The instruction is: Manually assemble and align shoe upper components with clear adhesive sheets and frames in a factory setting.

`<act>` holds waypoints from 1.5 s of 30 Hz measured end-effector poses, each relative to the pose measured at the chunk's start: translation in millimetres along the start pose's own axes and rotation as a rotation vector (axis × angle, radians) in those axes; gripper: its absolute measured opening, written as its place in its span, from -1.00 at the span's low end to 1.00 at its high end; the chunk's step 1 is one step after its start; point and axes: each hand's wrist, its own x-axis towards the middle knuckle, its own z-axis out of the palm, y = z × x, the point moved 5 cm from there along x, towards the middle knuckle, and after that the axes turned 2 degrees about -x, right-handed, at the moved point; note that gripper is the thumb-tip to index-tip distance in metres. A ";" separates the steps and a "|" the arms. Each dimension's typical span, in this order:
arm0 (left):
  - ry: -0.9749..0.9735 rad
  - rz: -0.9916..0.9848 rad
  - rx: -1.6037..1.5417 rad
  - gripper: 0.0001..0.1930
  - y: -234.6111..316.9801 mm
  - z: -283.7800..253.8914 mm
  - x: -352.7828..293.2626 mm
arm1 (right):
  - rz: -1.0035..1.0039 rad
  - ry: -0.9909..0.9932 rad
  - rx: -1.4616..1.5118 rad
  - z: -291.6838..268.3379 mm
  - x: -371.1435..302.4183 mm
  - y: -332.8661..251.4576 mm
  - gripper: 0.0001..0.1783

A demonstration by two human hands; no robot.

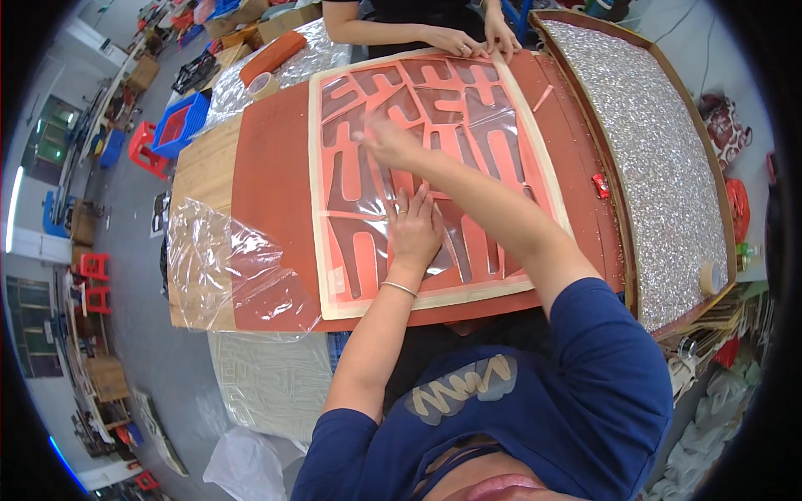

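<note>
A large sheet (338, 175) with salmon-red shapes and clear film between them lies on a red board, bordered by cream strips (434, 302). My left hand (416, 230) rests flat on its middle, fingers stretched out and holding nothing; a bracelet circles that wrist. Over the sheet's upper left part is my right hand (391, 144), its arm crossing above the sheet. Motion smears its fingers, so I cannot tell whether they hold anything. Across the table, another person's two hands (459, 42) are at the sheet's far right edge.
At right stands a shallow tray (622, 238) of silvery glitter material, a tape roll (710, 277) inside. Loose clear film (267, 275) drapes over the table's left end. A tape roll (263, 86) and an orange-red roll (273, 57) lie at the far left. Blue crates (192, 113) stand beyond.
</note>
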 end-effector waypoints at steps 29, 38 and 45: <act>0.024 -0.253 -0.536 -0.78 -13.2 -15.3 7.8 | 0.723 0.639 0.352 -37.7 -431.8 54.8 -0.55; 0.394 -0.818 -1.575 -0.71 -58.2 -66.0 19.6 | 0.583 0.827 0.071 -39.2 -424.3 25.5 -0.75; -0.984 -0.786 -1.018 -0.62 173.5 20.0 -0.9 | 0.354 0.919 0.078 -39.6 -407.8 -12.3 -0.65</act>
